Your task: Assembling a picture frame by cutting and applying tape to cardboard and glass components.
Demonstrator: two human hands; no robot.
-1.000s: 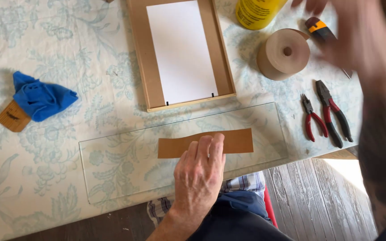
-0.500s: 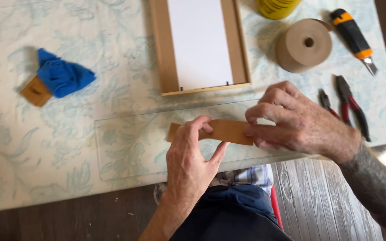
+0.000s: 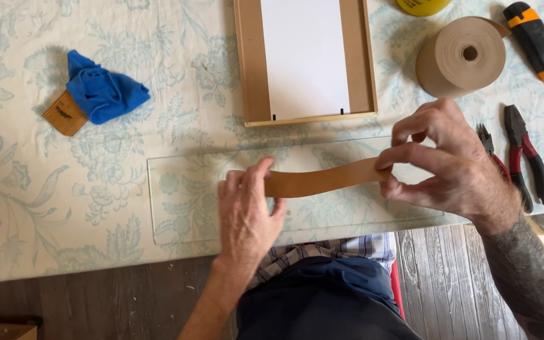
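The left hand [image 3: 245,211] lies flat, fingers together, pressing one end of a strip of brown paper tape [image 3: 322,179] down onto a clear glass pane [image 3: 177,208]. The right hand [image 3: 448,160] pinches the strip's other end between thumb and fingertips, lifted a little off the glass — so the tape runs between the two hands in a shallow curve, low at the left hand and raised at the right. The pane lies lengthwise under both hands on a floral tablecloth [image 3: 45,189], its near edge close to the table edge.

Just beyond the hands sits a wooden picture frame [image 3: 247,69], face down, with a white backing sheet [image 3: 303,56] inside it. Beyond the right hand stands a roll of brown paper tape [image 3: 461,56], and further to that side lies a utility knife [image 3: 536,44] with an orange and black handle. Just outside the right hand lie two pairs of red-handled pliers [image 3: 524,157], one partly hidden by the fingers. Well off to the left hand's side — a crumpled blue cloth [image 3: 103,94] resting on a small wooden block [image 3: 64,114].
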